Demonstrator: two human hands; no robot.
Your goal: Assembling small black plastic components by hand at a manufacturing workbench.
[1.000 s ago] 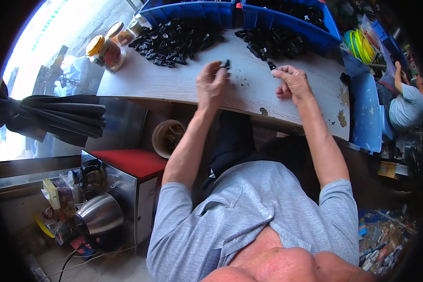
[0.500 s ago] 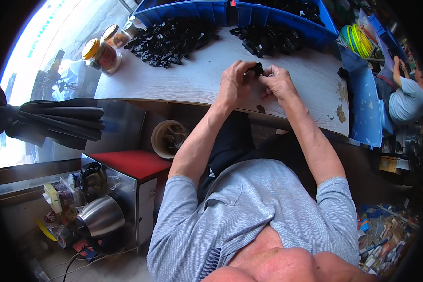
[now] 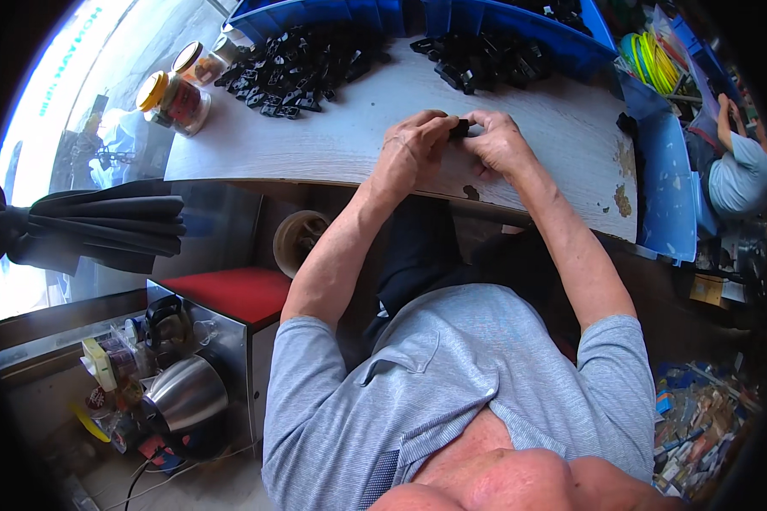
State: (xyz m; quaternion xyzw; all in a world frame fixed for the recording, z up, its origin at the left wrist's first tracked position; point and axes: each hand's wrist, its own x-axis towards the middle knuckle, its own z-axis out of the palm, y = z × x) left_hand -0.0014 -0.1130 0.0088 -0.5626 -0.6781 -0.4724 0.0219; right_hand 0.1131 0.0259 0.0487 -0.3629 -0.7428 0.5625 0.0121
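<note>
Over the near part of the pale wooden table [image 3: 315,152], a small black plastic part [image 3: 459,129] sits between my two hands. My left hand [image 3: 413,146] grips it from the left with bent fingers. From the right, the thumb and fingers of my right hand [image 3: 496,143] pinch its other side. Much of the part is covered by my fingers, so its exact kind cannot be made out. Beyond my hands lie a large pile of black parts with metal bits [image 3: 294,72] at the left and a smaller pile of black parts [image 3: 486,61] at the right.
Two blue bins [image 3: 332,19] [image 3: 520,38] stand behind the piles. Lidded jars [image 3: 179,102] are at the table's left end. A light blue crate [image 3: 666,183] adjoins the right edge. A bucket [image 3: 291,243] is below. Another person [image 3: 739,175] sits at the far right.
Both hands have shifted slightly left with the black part. The left hand has turned, its fingers closing further over the part. The piles have not visibly changed.
</note>
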